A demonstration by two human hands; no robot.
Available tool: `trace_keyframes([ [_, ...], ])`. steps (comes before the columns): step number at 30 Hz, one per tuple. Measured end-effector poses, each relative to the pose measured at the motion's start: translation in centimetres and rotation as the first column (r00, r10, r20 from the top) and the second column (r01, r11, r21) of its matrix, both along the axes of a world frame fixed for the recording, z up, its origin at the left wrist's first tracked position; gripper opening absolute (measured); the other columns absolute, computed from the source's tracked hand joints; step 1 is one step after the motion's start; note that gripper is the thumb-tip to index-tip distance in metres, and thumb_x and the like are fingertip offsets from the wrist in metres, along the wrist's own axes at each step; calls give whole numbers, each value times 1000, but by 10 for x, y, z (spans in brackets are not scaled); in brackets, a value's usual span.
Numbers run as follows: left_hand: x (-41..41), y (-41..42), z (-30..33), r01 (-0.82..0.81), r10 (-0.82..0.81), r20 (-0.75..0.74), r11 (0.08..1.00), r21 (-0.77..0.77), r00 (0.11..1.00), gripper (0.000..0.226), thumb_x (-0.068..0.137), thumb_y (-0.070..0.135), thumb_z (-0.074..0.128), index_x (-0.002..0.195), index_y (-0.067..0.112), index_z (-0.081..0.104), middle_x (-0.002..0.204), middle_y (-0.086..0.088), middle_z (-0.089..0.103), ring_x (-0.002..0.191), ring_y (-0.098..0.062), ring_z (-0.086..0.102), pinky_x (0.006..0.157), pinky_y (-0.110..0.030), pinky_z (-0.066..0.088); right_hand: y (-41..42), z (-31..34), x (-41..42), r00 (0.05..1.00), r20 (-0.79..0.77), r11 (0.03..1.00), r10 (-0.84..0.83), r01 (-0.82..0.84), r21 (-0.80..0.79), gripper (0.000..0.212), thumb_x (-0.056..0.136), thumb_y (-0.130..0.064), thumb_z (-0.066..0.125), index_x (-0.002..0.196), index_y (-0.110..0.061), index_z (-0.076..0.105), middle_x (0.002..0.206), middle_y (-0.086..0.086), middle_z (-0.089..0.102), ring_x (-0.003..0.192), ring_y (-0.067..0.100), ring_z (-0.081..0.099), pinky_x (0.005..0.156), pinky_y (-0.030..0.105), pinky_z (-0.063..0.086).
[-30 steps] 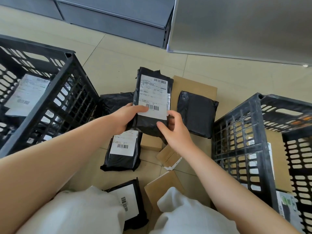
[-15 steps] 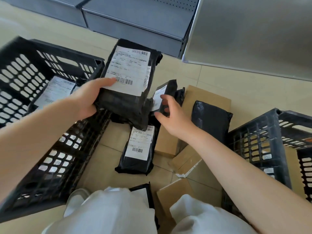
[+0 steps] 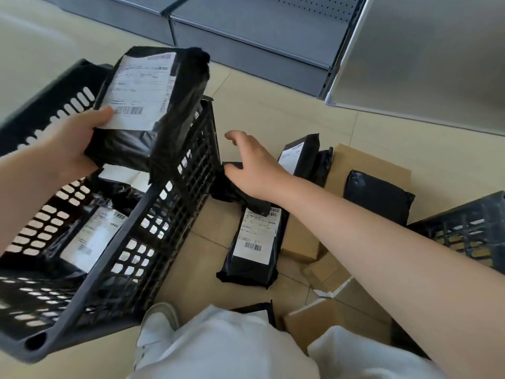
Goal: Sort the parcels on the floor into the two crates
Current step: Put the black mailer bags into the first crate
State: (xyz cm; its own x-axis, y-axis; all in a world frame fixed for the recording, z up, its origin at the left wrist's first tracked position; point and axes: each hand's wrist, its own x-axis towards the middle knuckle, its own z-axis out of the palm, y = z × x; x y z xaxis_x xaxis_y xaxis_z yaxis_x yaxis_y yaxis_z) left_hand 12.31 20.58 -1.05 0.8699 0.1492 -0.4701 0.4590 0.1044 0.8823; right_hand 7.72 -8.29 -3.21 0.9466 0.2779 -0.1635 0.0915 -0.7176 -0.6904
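**Black mailer held over the left crate**

Our left hand (image 3: 68,147) grips a black plastic mailer bag with a white shipping label (image 3: 153,105), thumb pressed on the label, holding it above the black slatted plastic crate on the left (image 3: 153,192), where other labelled bags lie. Our right hand (image 3: 254,165) hangs open with loose fingers above the black bags and brown cardboard boxes (image 3: 366,165) on the floor. A second black crate (image 3: 470,228) sits at right.

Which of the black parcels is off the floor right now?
The black parcel gripped in the left hand, label up, above the left crate. The other loose ones, like the labelled parcel, lie on the floor.
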Motion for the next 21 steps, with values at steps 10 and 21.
trace_keyframes([
  [10,-6,97,-57,-117,124,-1,939,322,992,33,93,35,58,122,22,66,113,-2,72,90,-14,73,70,-35,62,74,-21,1,939,111,937,326,-305,-172,69,96,-10,48,158,-25,24,168,2,12,153,24,8,122,46,19],
  [21,-42,126,-100,147,-41,-206,832,535,978,13,97,27,59,100,36,68,107,-9,71,91,-29,67,98,-48,49,79,-40,-3,920,95,904,381,-349,-246,76,92,-9,50,159,-29,18,169,-4,-1,151,24,17,120,44,24],
])
